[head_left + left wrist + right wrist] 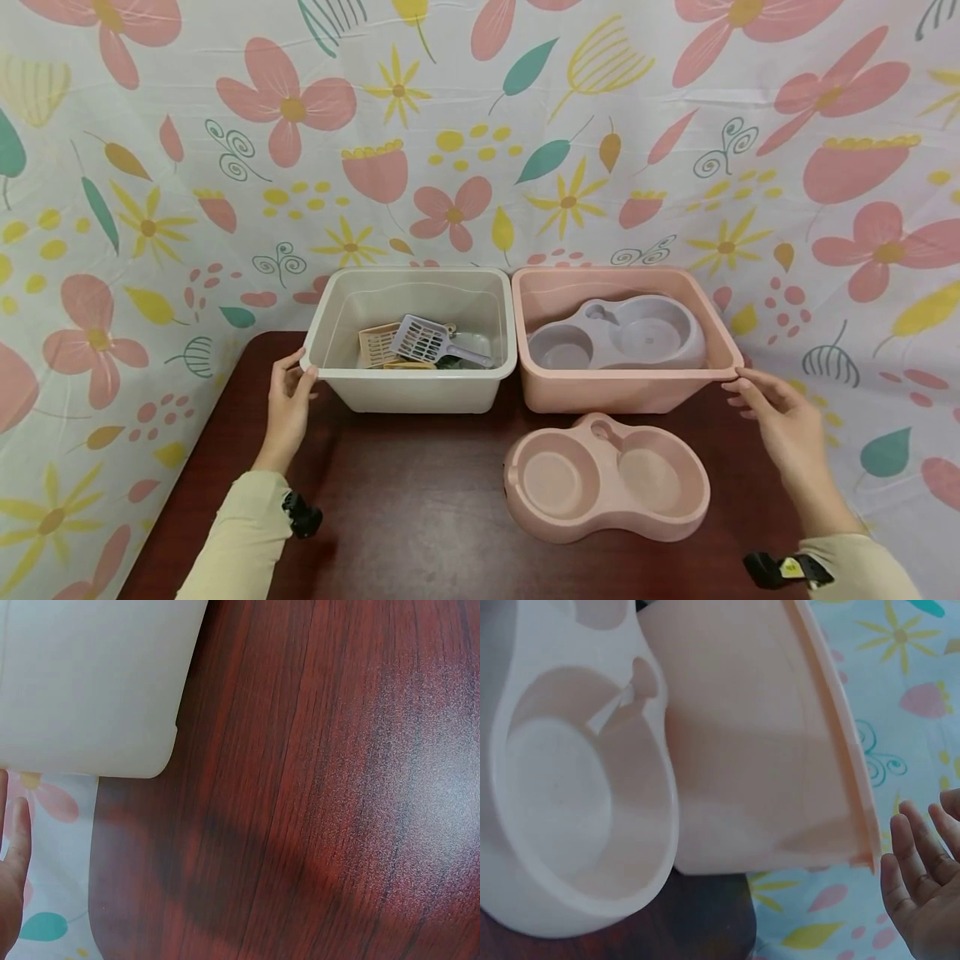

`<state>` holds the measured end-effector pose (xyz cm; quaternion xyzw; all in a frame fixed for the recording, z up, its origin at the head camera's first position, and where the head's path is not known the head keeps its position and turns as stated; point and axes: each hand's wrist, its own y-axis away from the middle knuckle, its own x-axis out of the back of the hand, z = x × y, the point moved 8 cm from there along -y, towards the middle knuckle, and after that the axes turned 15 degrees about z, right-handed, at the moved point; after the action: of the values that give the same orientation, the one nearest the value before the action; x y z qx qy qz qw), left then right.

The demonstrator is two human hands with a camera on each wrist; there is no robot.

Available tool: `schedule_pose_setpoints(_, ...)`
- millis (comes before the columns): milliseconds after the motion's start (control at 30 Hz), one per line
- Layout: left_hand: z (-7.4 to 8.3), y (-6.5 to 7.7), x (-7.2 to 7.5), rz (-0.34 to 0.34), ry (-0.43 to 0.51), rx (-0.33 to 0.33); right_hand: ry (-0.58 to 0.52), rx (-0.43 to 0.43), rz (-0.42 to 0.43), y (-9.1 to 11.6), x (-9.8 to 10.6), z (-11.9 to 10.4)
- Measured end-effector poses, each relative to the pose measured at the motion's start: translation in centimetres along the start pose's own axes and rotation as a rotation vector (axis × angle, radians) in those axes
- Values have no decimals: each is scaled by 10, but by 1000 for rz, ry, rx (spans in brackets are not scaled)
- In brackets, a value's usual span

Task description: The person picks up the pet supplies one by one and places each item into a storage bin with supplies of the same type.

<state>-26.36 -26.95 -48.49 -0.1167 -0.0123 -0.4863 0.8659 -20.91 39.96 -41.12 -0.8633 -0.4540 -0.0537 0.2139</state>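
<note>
A white cloth printed with pink, yellow and teal flowers point(450, 75) hangs behind a dark red-brown wood-grain table point(420, 500). Two deep rectangular plastic bins stand side by side at its far end: an off-white bin point(420, 396) left, a pink bin point(600, 396) right. Two double bowls show — a grey double bowl point(602, 343) inside the pink bin, a pink double bowl point(609, 479) nearer on the table. The left hand point(288, 402), fingers loose and thumb apart, touches the off-white bin's near left corner; the right hand point(783, 417), fingers relaxed and spread, is at the pink bin's near right corner. A lavender-grey slotted scoop point(442, 344) partly covers a beige slotted scoop point(375, 343) in the off-white bin — the pieces beneath cannot be counted.
</note>
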Motion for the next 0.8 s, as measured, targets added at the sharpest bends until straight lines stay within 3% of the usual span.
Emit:
schedule_pose_setpoints(233,0,0,0,4,-4,10,35,-19,6,0,8,10)
schedule_pose_setpoints(533,1,2,-1,-9,19,15,69,-119,76,-5,15,25)
schedule_pose_setpoints(667,1,2,0,-2,16,3,46,-182,91,-9,18,33)
schedule_pose_setpoints(800,2,1,0,10,28,-14,-15,-186,95,-12,15,37)
